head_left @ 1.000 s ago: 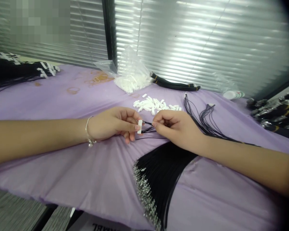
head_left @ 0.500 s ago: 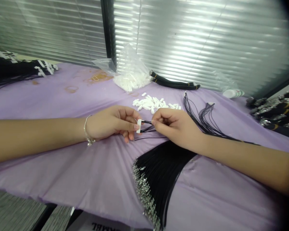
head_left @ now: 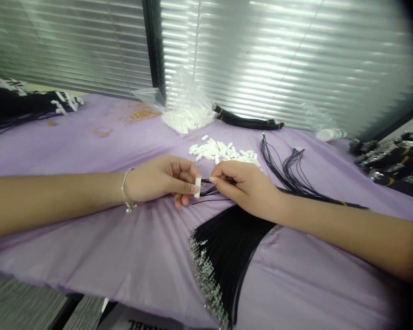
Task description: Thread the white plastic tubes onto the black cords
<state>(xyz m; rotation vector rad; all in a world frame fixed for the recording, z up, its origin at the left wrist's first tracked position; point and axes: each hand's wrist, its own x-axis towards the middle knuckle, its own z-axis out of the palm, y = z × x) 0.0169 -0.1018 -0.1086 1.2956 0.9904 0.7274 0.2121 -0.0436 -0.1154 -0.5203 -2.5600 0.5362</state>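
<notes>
Between the thumb and fingers of my left hand (head_left: 168, 181) is a small white connector housing (head_left: 198, 187), held upright. Several black wires (head_left: 209, 191) run from its right side toward my right hand (head_left: 246, 185). That hand pinches black wire close to the housing; its fingers hide part of the wires. One loose wire end lies just below, over the cloth. Under my right hand spreads a fan of black wires (head_left: 227, 247) with silvery terminals along its lower left edge. A pile of white connector housings (head_left: 220, 150) lies just beyond my hands.
A clear plastic bag of white pieces (head_left: 187, 117) sits at the back, beside tied black wire bundles (head_left: 248, 120). Wired connectors (head_left: 292, 169) lie to the right. More bundles (head_left: 395, 156) are at far right, finished-looking harnesses (head_left: 24, 101) at far left. Purple cloth (head_left: 124, 256) covers the table.
My right hand has shifted slightly left, nearer the white housing. My left hand keeps its hold on the housing. The whole view has moved a little.
</notes>
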